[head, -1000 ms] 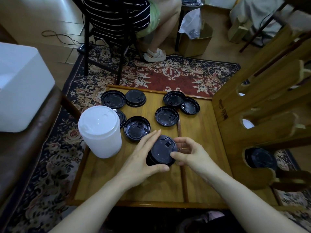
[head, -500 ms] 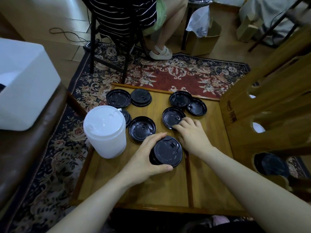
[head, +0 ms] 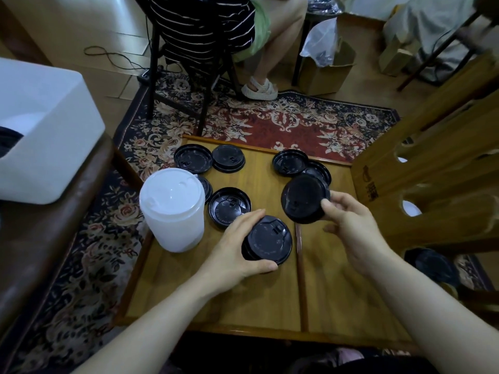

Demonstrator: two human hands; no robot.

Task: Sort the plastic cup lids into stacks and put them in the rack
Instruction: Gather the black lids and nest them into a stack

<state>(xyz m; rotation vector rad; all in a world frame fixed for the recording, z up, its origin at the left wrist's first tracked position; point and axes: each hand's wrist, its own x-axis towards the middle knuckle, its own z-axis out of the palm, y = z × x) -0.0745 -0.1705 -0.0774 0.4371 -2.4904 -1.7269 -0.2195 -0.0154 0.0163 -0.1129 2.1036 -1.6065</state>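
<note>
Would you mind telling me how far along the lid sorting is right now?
Done: some black lids already sit in the wooden rack. In hand: the left hand steadies a short stack on the table while the right hand holds a single lid. Left: about six loose lids remain unsorted.

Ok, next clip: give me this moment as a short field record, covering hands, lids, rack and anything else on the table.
left hand: left hand curled round the stack of black lids standing on the wooden table
right hand: right hand pinches a single black lid, tilted, lifted off the table
loose lids: six more lie flat toward the far edge, one partly hidden behind the white lid stack
rack: wooden rack at right; a dark lid stack sits in its lowest slot
</note>
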